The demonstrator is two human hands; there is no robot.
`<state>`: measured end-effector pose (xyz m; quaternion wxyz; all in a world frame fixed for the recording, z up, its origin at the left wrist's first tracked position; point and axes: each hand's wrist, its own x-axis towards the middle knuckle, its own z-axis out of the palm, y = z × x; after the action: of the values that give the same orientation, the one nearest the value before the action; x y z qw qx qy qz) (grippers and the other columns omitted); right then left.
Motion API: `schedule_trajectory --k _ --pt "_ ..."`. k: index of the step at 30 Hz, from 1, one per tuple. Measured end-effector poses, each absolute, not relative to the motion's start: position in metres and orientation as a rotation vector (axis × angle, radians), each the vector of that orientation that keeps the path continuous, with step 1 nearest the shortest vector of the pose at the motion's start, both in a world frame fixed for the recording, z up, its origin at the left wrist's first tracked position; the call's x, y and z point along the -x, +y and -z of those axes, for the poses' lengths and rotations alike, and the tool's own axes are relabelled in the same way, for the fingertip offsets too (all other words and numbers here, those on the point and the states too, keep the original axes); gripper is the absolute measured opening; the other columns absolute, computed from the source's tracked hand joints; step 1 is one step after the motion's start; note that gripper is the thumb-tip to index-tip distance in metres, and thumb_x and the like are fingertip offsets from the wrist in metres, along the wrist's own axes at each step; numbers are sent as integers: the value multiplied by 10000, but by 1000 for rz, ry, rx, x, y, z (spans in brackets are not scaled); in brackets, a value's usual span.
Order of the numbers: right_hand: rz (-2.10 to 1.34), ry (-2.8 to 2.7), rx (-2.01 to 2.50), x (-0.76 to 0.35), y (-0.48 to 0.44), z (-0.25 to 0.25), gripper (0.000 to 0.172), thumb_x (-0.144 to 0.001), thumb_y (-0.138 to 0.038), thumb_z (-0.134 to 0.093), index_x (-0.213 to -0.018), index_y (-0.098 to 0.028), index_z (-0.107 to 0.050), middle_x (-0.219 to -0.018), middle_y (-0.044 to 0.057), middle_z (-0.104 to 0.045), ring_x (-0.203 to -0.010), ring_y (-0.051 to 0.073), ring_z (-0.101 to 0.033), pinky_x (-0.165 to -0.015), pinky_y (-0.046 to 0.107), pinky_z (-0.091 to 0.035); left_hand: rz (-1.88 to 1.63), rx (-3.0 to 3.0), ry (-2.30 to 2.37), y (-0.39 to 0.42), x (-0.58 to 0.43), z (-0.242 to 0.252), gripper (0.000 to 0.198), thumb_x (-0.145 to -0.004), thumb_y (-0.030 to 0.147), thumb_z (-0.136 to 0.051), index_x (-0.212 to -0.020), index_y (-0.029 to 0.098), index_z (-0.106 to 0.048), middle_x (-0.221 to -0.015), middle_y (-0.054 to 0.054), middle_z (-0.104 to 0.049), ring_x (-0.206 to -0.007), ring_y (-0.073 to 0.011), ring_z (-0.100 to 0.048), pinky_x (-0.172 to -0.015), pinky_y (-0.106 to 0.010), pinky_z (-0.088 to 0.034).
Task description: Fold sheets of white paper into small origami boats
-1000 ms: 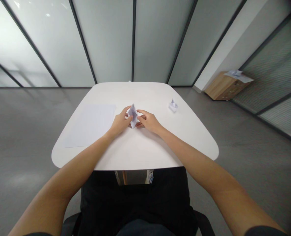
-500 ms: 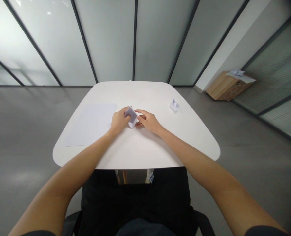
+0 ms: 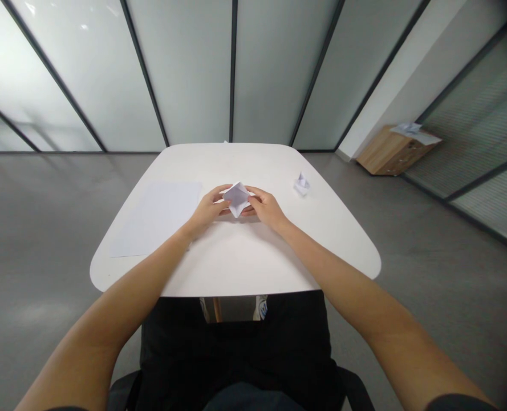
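A small folded white paper piece [image 3: 236, 198] is held just above the middle of the white table [image 3: 236, 257]. My left hand [image 3: 208, 209] pinches its left side and my right hand [image 3: 267, 208] pinches its right side. The piece is spread wide between them, showing an open diamond-shaped face. Both hands' fingers are closed on the paper's edges.
A flat white sheet of paper [image 3: 157, 217] lies on the table to the left of my hands. A small finished paper boat [image 3: 301, 184] stands at the table's right. A wooden cabinet [image 3: 394, 149] with papers on top sits on the floor at the far right.
The folded piece was narrow and upright between my hands. It was then tilted, and now it is pulled apart sideways into a wider open shape.
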<state>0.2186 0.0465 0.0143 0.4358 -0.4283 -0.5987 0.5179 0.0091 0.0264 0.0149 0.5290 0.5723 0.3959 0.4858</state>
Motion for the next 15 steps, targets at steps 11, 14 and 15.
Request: schedule_trajectory --k 11,14,15 --pt "-1325 -1385 1049 -220 38 -27 397 -961 -120 -498 -1256 -195 -754 -1087 51 -778 -767 157 -766 -871 415 -696 -1116 -1142 851 25 -3 -21 500 -855 314 -696 -1342 201 -669 -1407 -121 -673 -1215 -252 -686 -1035 -408 -588" --pt "-1354 -1371 1026 -221 39 -25 359 -934 -114 -512 -1165 -179 -780 -1028 53 -785 -759 165 -764 -849 407 -696 -1130 -1128 865 23 -6 -21 441 -910 429 -682 -1274 181 -679 -1369 -130 -675 -1154 -247 -700 -982 -403 -612" --pt "-1372 -1366 1017 -222 40 -25 334 -931 -122 -522 -1132 -174 -784 -1004 54 -787 -761 170 -765 -841 403 -695 -1133 -1130 889 22 -7 -20 435 -907 449 -705 -1248 181 -679 -1327 -123 -688 -1129 -238 -703 -957 -391 -619"
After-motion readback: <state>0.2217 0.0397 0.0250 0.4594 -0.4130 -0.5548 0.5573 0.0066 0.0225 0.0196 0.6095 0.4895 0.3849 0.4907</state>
